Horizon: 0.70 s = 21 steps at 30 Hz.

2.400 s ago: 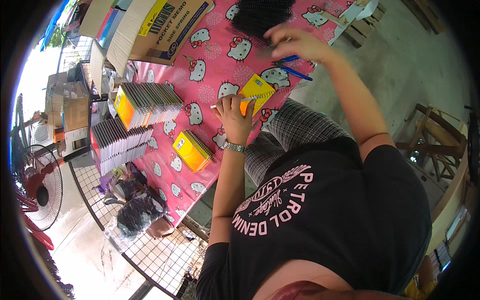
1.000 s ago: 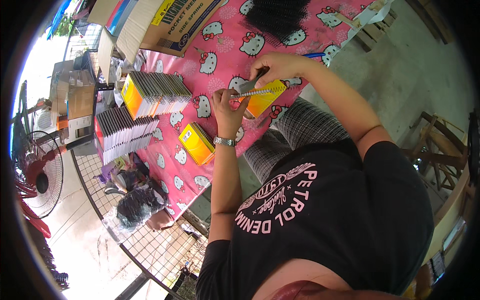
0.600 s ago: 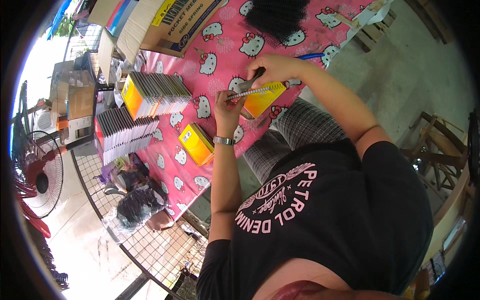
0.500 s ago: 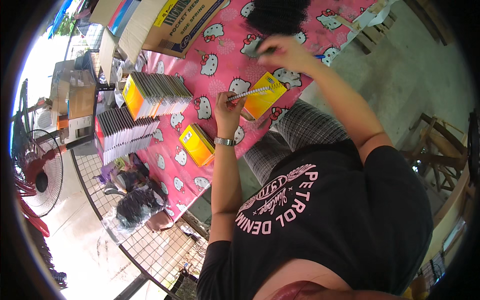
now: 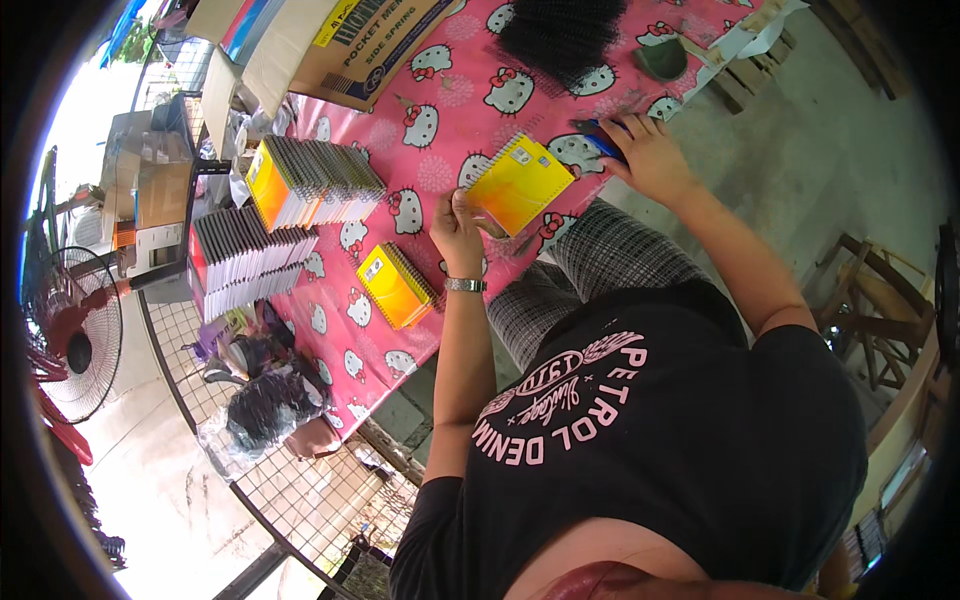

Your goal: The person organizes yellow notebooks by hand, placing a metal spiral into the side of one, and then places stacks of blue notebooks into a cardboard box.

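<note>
Yellow-orange notebook (image 5: 522, 187), spiral along one edge, left hand (image 5: 458, 230) pinching its corner, right hand (image 5: 652, 160) curled round blue-handled pliers (image 5: 604, 140)

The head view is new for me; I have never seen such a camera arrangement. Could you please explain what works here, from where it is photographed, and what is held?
There is no machine: these are a person's own bare hands. All pictures come from one wide fisheye camera worn on the head, looking down, so straight edges look bent, and picture left is the person's left.

The left hand holds a yellow notebook by its corner. The right hand is on blue-handled pliers; how firmly is hard to tell.

On the pink patterned tablecloth also lie a smaller pile of yellow notebooks, taller notebook stacks, a cardboard box and a heap of black coils.
</note>
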### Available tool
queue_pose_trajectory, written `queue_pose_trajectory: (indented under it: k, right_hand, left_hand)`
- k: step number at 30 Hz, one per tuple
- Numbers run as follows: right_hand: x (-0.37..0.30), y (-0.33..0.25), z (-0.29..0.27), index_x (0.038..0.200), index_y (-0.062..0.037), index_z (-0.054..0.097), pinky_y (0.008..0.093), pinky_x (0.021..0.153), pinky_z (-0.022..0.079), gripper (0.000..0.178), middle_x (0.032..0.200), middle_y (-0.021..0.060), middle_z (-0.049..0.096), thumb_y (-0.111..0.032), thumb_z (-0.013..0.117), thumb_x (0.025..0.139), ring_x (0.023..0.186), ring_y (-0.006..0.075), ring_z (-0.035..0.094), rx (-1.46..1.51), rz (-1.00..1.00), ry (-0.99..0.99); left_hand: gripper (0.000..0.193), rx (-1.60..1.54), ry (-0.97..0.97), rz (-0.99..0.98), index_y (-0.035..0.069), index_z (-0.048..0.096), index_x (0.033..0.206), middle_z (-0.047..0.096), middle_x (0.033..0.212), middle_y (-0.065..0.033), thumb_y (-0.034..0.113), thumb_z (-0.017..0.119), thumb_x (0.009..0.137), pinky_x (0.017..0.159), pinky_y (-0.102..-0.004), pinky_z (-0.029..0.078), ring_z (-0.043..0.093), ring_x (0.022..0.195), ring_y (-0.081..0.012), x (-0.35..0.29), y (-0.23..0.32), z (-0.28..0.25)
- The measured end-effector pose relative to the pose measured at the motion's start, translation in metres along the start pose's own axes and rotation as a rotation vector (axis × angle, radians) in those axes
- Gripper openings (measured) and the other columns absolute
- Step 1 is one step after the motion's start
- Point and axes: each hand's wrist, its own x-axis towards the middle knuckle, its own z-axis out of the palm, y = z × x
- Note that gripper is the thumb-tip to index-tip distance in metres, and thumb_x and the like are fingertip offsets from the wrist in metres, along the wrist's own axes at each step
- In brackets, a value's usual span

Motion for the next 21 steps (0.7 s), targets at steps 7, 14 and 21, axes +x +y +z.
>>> queue_pose_trajectory:
  k: [7, 14, 21]
  right_hand:
    - [0.01, -0.08, -0.021, 0.128, -0.0075, 0.054, 0.0442, 0.097, 0.041, 0.058, 0.119, 0.0154, 0.053, -0.028, 0.071, 0.076, 0.112, 0.0339, 0.052, 0.813, -0.02, 0.117]
    - [0.022, -0.143, -0.01, 0.126, -0.0075, 0.057, 0.0433, 0.101, 0.04, 0.057, 0.122, 0.0123, 0.054, -0.03, 0.071, 0.075, 0.117, 0.0318, 0.049, 0.536, -0.253, -0.018]
    - [0.028, -0.144, -0.014, 0.129, -0.0053, 0.055, 0.0383, 0.084, 0.051, 0.053, 0.107, 0.0104, 0.065, -0.03, 0.068, 0.084, 0.091, 0.0264, 0.062, 1.098, 0.099, -0.562]
  left_hand:
    - [0.017, -0.074, 0.032, 0.058, -0.005, 0.061, 0.107, 0.068, 0.084, -0.0085, 0.007, 0.06, 0.094, 0.055, -0.0243, 0.051, 0.064, 0.065, -0.0109, -0.005, -0.009, -0.003]
    - [0.018, -0.058, 0.078, 0.09, -0.005, 0.065, 0.107, 0.068, 0.084, -0.006, -0.001, 0.061, 0.09, 0.06, -0.0234, 0.05, 0.064, 0.071, -0.0093, -0.005, -0.024, -0.014]
    - [0.018, 0.35, 0.166, 0.216, -0.005, 0.067, 0.106, 0.069, 0.085, -0.0054, -0.003, 0.061, 0.089, 0.065, -0.0257, 0.052, 0.064, 0.072, -0.0133, -0.015, -0.015, -0.012]
